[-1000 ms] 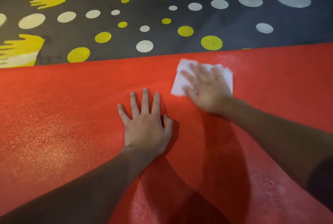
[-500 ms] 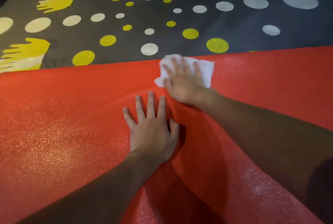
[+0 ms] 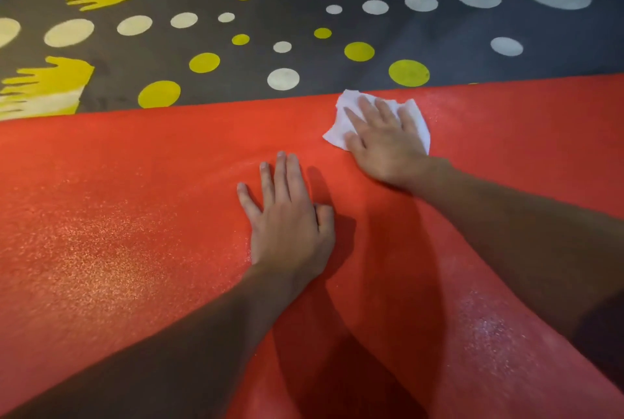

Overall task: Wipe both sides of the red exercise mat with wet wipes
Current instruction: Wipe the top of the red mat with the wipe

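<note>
Red exercise mat (image 3: 135, 233): foam-like, finely pebbled, glistening in patches, spread across a dark floor (image 3: 439, 44) patterned with yellow and white dots. Left hand (image 3: 290, 216) lies flat, fingers extended, palm down mid-mat, holding nothing. Right hand (image 3: 381, 138), fingers spread, presses a crumpled white wet wipe (image 3: 341, 125) against the mat's far edge.

place: gym or play hall | cue: dotted dark floor (image 3: 337, 23), red exercise mat (image 3: 135, 216)
</note>
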`<move>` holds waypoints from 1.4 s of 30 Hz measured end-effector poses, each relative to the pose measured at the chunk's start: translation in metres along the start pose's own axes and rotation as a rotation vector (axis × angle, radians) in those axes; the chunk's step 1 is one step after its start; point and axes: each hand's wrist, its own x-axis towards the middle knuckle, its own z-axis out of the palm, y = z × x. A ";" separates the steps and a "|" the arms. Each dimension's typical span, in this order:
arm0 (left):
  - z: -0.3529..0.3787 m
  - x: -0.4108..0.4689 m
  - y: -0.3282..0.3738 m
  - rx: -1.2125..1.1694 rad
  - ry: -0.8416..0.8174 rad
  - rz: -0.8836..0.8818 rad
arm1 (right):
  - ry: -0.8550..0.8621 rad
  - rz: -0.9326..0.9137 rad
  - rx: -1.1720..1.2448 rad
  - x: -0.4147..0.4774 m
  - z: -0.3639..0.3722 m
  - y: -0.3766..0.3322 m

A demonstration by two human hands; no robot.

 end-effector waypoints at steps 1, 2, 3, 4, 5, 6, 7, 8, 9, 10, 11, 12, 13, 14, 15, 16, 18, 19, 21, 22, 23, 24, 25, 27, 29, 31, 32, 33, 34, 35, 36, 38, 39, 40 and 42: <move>0.000 0.000 0.000 -0.009 0.010 -0.001 | -0.019 0.040 0.017 -0.005 0.002 -0.010; 0.000 0.000 0.000 -0.018 0.017 -0.002 | -0.029 -0.009 0.010 -0.016 0.005 -0.026; -0.001 -0.001 0.000 -0.028 0.021 -0.003 | -0.037 -0.117 0.011 -0.034 0.007 -0.042; -0.002 -0.002 0.000 -0.041 0.029 -0.002 | -0.030 -0.250 0.013 -0.051 0.010 -0.049; -0.002 -0.001 0.000 -0.056 0.035 0.000 | -0.028 -0.347 0.012 -0.060 0.012 -0.045; -0.002 -0.003 -0.001 -0.064 0.045 0.001 | -0.018 -0.378 0.006 -0.062 0.010 -0.035; -0.002 -0.001 0.000 -0.068 0.048 -0.003 | -0.003 -0.317 -0.005 -0.052 0.008 -0.019; -0.002 0.000 0.000 -0.069 0.042 -0.009 | -0.005 -0.176 -0.017 -0.045 0.004 -0.006; -0.002 -0.001 0.000 -0.072 0.032 -0.016 | -0.033 -0.033 -0.021 -0.043 0.002 -0.003; -0.002 -0.001 0.000 -0.078 0.023 -0.021 | -0.058 0.064 -0.006 -0.045 0.005 -0.009; -0.003 0.000 0.000 -0.088 0.010 -0.029 | -0.057 0.065 -0.001 -0.055 0.010 -0.026; -0.006 -0.001 0.000 -0.113 -0.021 -0.036 | -0.038 -0.038 -0.008 -0.072 0.016 -0.046; -0.009 0.000 -0.001 -0.139 -0.064 -0.029 | -0.023 -0.176 -0.011 -0.092 0.020 -0.061; -0.013 0.001 -0.004 -0.164 -0.105 -0.011 | -0.011 -0.288 0.009 -0.104 0.022 -0.063; -0.017 0.001 -0.009 -0.184 -0.143 0.016 | -0.020 -0.336 0.029 -0.108 0.020 -0.054; -0.022 0.003 -0.016 -0.201 -0.182 0.041 | -0.005 -0.316 0.040 -0.102 0.017 -0.041; -0.029 0.004 -0.031 -0.232 -0.275 0.085 | -0.013 -0.083 0.049 -0.090 0.007 -0.015; -0.032 0.004 -0.037 -0.233 -0.303 0.114 | -0.046 0.043 0.060 -0.091 0.006 -0.017; -0.032 0.002 -0.041 -0.218 -0.311 0.138 | -0.029 0.075 0.081 -0.110 0.015 -0.052; -0.032 0.002 -0.040 -0.220 -0.308 0.135 | -0.012 -0.030 0.082 -0.128 0.019 -0.072; -0.033 -0.002 -0.038 -0.227 -0.307 0.125 | -0.017 -0.154 0.074 -0.144 0.023 -0.082; -0.033 -0.006 -0.037 -0.229 -0.303 0.123 | -0.039 -0.246 0.072 -0.150 0.022 -0.077; -0.033 -0.012 -0.039 -0.210 -0.305 0.144 | -0.041 -0.283 0.072 -0.149 0.019 -0.062; -0.033 -0.029 -0.046 -0.112 -0.322 0.231 | 0.001 -0.121 0.054 -0.136 0.013 -0.028; -0.032 -0.041 -0.053 -0.060 -0.312 0.275 | -0.009 0.129 0.056 -0.138 0.015 -0.029; -0.035 -0.043 -0.050 -0.078 -0.322 0.253 | 0.009 0.094 0.094 -0.153 0.022 -0.064; -0.038 -0.043 -0.047 -0.093 -0.349 0.244 | -0.001 -0.027 0.098 -0.167 0.024 -0.078; -0.041 -0.043 -0.047 -0.097 -0.374 0.235 | -0.013 -0.156 0.097 -0.176 0.024 -0.081; -0.043 -0.045 -0.049 -0.083 -0.398 0.236 | -0.035 -0.244 0.093 -0.179 0.021 -0.073; -0.046 -0.050 -0.051 -0.054 -0.425 0.254 | -0.039 -0.258 0.082 -0.176 0.017 -0.059; -0.047 -0.055 -0.052 -0.027 -0.453 0.274 | -0.038 -0.181 0.057 -0.171 0.016 -0.045; -0.051 -0.062 -0.051 0.013 -0.510 0.283 | -0.042 0.093 0.038 -0.170 0.016 -0.037; -0.055 -0.063 -0.049 0.030 -0.547 0.277 | -0.042 0.165 0.061 -0.174 0.018 -0.049; -0.060 -0.062 -0.048 0.050 -0.592 0.273 | -0.048 0.146 0.085 -0.181 0.020 -0.069; -0.071 -0.059 -0.043 0.114 -0.705 0.289 | -0.057 -0.096 0.087 -0.205 0.023 -0.096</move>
